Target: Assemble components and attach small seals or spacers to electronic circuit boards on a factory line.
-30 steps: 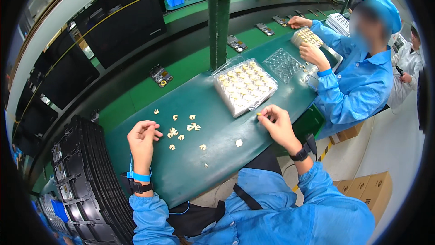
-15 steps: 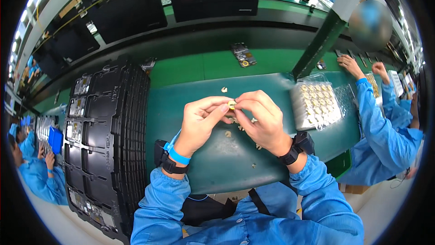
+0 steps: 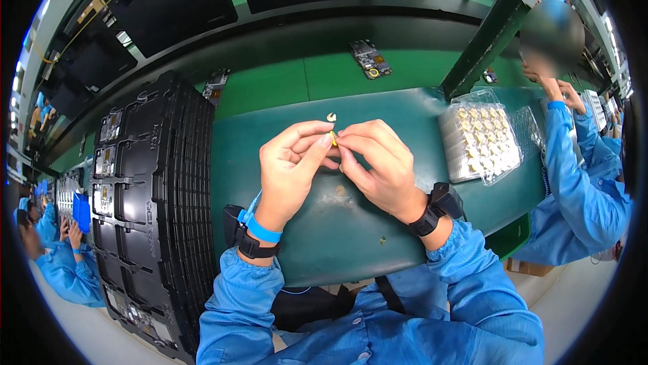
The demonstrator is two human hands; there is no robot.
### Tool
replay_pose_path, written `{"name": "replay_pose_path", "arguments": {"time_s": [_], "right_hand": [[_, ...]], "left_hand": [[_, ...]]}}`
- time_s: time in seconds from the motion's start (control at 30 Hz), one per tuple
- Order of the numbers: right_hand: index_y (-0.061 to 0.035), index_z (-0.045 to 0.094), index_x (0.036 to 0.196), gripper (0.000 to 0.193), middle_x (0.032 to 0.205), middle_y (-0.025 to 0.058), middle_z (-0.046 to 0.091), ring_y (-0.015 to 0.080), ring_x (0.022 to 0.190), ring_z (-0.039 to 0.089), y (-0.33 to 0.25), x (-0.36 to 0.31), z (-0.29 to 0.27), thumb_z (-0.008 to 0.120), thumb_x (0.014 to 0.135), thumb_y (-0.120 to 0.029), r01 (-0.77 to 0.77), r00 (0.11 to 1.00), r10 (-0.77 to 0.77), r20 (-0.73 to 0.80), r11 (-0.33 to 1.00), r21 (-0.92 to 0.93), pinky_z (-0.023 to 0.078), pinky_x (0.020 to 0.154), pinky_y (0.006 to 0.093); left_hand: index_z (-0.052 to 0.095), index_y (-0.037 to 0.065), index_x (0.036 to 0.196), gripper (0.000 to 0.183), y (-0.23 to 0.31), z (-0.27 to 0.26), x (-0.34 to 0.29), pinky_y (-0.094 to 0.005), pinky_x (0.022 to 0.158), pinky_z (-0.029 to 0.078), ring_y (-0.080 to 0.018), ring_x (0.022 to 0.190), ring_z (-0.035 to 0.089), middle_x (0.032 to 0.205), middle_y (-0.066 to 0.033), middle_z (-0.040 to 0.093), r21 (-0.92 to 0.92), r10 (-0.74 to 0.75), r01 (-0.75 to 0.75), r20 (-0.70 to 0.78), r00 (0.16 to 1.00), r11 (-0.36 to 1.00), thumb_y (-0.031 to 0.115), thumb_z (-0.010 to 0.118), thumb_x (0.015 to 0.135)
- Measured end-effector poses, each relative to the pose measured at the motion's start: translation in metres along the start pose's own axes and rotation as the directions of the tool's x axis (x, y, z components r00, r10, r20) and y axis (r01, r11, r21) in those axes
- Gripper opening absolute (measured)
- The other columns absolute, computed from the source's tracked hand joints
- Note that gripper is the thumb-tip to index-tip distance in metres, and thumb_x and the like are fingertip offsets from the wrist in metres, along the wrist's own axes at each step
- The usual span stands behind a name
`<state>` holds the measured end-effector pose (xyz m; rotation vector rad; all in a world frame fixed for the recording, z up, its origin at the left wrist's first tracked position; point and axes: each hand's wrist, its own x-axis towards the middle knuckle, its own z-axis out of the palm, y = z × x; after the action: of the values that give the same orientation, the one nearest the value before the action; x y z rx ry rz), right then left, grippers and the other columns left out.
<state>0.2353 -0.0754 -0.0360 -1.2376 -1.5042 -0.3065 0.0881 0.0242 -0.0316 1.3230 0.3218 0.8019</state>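
In front of me, both hands meet over the green mat (image 3: pixel 304 243). Between thumb and fingertips, my left hand (image 3: pixel 290 159) pinches a small round yellow part (image 3: pixel 333 138), seen nearly edge-on, that looks like a coin cell. The closed fingertips of my right hand (image 3: pixel 381 166) grip the same part from the right. Just beyond my fingers a pale notched disc (image 3: pixel 331 117) lies on the mat. My hands hide most of the mat beneath them.
At left stands a tall stack of black trays (image 3: pixel 135 216) with circuit boards. Clear plastic trays of yellow discs (image 3: pixel 480 137) are stacked at right, beside a green post (image 3: pixel 482 51). One circuit board (image 3: pixel 370 59) lies on the far belt. A co-worker's blue sleeve (image 3: pixel 574 183) is at far right.
The yellow part has turned nearly edge-on between my fingers, and my hands are slightly farther left and up in the picture. The co-worker at right has raised their hands. The view has shifted.
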Motion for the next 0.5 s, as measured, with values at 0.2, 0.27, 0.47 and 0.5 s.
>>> {"name": "replay_pose_path", "arguments": {"time_s": [0.2, 0.27, 0.47, 0.5], "right_hand": [[-0.0002, 0.066, 0.099, 0.024, 0.099, 0.0133, 0.066, 0.0323, 0.088, 0.066, 0.003, -0.005, 0.002, 0.078, 0.078, 0.003, -0.018, 1.000, 0.019, -0.014, 1.000, 0.013, 0.056, 0.077, 0.0402], [-0.0004, 0.065, 0.097, 0.023, 0.099, 0.0137, 0.066, 0.0326, 0.087, 0.065, 0.004, -0.007, 0.002, 0.078, 0.078, 0.002, -0.035, 0.999, 0.034, 0.012, 0.999, 0.025, 0.056, 0.077, 0.0403], [0.0015, 0.065, 0.094, 0.014, 0.091, 0.0114, 0.068, 0.0231, 0.077, 0.068, 0.000, -0.006, -0.007, 0.073, 0.083, 0.005, -0.249, 0.968, 0.252, -0.012, 0.962, 0.114, 0.056, 0.065, 0.0340], [0.0015, 0.065, 0.093, 0.014, 0.091, 0.0109, 0.068, 0.0214, 0.074, 0.068, -0.001, -0.006, -0.010, 0.073, 0.083, 0.006, -0.289, 0.957, 0.290, 0.016, 0.949, 0.128, 0.055, 0.063, 0.0326]], "left_hand": [[0.070, -0.009, 0.124, 0.024, 0.002, 0.002, -0.004, -0.0309, 0.082, 0.063, -0.0179, 0.096, 0.074, 0.109, -0.0144, 0.076, 0.178, 0.010, -0.011, 0.007, 1.000, 0.984, 0.003, 0.064, 0.104], [0.070, -0.009, 0.122, 0.022, -0.003, 0.003, -0.003, -0.0303, 0.082, 0.063, -0.0181, 0.095, 0.074, 0.110, -0.0144, 0.076, 0.196, -0.001, -0.002, 0.018, 1.000, 0.981, 0.002, 0.063, 0.104], [0.072, -0.007, 0.117, 0.019, -0.014, -0.004, 0.000, -0.0275, 0.072, 0.060, -0.0190, 0.091, 0.076, 0.104, -0.0142, 0.077, 0.303, 0.034, -0.046, 0.044, 0.998, 0.952, 0.003, 0.061, 0.106], [0.072, -0.007, 0.117, 0.019, -0.013, -0.005, 0.000, -0.0271, 0.072, 0.060, -0.0191, 0.091, 0.076, 0.104, -0.0142, 0.077, 0.305, 0.021, -0.019, -0.006, 1.000, 0.952, 0.004, 0.062, 0.106]]}}
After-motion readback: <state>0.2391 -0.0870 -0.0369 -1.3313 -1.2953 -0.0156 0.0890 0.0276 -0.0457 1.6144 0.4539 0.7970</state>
